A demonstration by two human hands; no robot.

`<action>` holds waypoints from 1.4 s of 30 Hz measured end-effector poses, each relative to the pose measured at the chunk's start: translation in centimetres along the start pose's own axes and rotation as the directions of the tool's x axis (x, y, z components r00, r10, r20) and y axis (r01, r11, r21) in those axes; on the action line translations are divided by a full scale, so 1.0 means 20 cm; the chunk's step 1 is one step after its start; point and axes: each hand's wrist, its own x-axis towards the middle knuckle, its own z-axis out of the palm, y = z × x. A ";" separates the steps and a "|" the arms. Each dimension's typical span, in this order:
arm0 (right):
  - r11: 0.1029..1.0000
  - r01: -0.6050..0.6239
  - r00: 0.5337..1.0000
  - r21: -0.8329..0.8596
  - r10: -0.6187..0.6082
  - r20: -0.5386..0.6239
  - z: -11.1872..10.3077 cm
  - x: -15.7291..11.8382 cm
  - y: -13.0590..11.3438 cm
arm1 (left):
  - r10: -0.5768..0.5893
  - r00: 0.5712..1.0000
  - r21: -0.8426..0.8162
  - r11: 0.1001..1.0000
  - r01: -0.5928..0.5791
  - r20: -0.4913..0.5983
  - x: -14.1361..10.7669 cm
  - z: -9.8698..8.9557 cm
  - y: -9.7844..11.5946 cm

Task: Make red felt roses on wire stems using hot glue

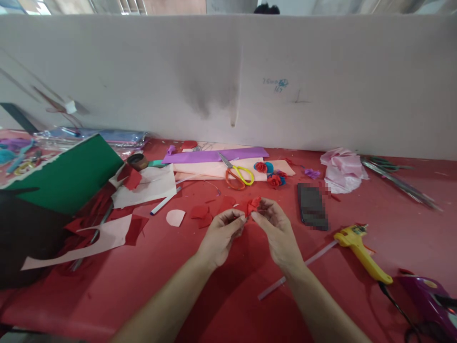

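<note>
Above the middle of the red table, a red paper flower (253,205) is pinched between the fingers of my right hand (276,226). The fingertips of my left hand (226,233) are closed at the flower's lower left side, thumb against forefinger. Several round red paper petals (200,212) lie just left of my hands. Beyond them sit two finished-looking red and blue paper flowers (262,166) and yellow-and-orange-handled scissors (237,171). To the right rests a yellow glue gun (362,250), a clear glue stick (303,267) coming out of its back.
A dark phone (312,206) lies right of my hands. Crumpled pink paper (343,169) is behind it. Purple paper strip (214,155), a marker (165,201) and a green board (78,174) lie farther left. A white partition (143,71) closes off the back; a purple device (428,302) stands front right.
</note>
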 end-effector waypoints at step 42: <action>0.998 0.065 0.990 0.002 -0.065 -0.129 0.07 -0.07 0.03 | 0.020 0.999 -0.059 0.998 -0.018 0.041 -0.01 0.01 -0.06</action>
